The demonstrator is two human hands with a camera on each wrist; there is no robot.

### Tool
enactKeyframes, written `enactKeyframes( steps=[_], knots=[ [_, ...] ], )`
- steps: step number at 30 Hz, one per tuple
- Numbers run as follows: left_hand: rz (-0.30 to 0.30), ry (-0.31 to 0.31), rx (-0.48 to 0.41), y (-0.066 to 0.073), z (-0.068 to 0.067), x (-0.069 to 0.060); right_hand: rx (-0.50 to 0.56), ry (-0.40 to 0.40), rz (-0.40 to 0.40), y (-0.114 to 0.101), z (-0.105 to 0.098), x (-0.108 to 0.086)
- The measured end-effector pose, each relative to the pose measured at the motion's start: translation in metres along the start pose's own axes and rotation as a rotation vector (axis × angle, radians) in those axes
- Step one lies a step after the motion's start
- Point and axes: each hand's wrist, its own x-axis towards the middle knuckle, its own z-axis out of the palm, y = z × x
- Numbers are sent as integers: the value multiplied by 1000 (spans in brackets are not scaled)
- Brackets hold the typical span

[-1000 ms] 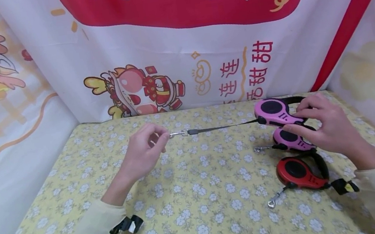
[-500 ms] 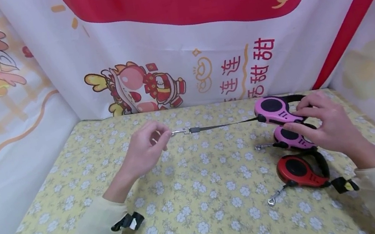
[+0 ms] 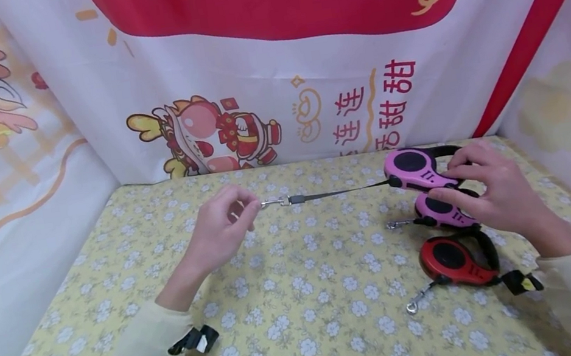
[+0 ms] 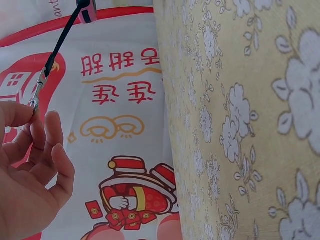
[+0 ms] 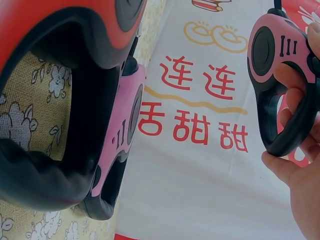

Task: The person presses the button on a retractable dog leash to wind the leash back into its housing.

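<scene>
My left hand (image 3: 223, 227) pinches the end of a silver snap clip (image 3: 275, 203) between thumb and finger. In the left wrist view the same clip (image 4: 37, 90) shows at my fingertips, the other fingers loosely bent. A thin black leash strap (image 3: 345, 192) runs straight from it to a pink retractable dog leash (image 3: 407, 163). My right hand (image 3: 492, 190) holds that leash by its black loop handle; in the right wrist view some fingers curl round the handle (image 5: 285, 142). The held leash is raised off the table.
A second pink retractable leash (image 3: 436, 209) lies just in front of the held one, partly under my right hand. Nearer stands a red retractable leash (image 3: 448, 255), its clip (image 3: 412, 308) pointing left. Printed cloth (image 3: 291, 66) walls the back of the flowered tablecloth (image 3: 307, 322).
</scene>
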Motion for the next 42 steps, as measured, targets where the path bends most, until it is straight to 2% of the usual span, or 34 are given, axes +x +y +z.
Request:
enactKeyframes(
  steps=[9,15,24,42],
  knots=[
    [-6,-2,0,1,1,-1,40,3,-54,0,3,3],
    [-15,-12,-9,4,2,-1,27,2,-72,-1,5,3],
    [5,-11,-8,5,3,-1,11,14,-107,-3,9,5],
    [29,-4,-5,6,7,-3,13,-27,-111,-12,10,7]
  ],
)
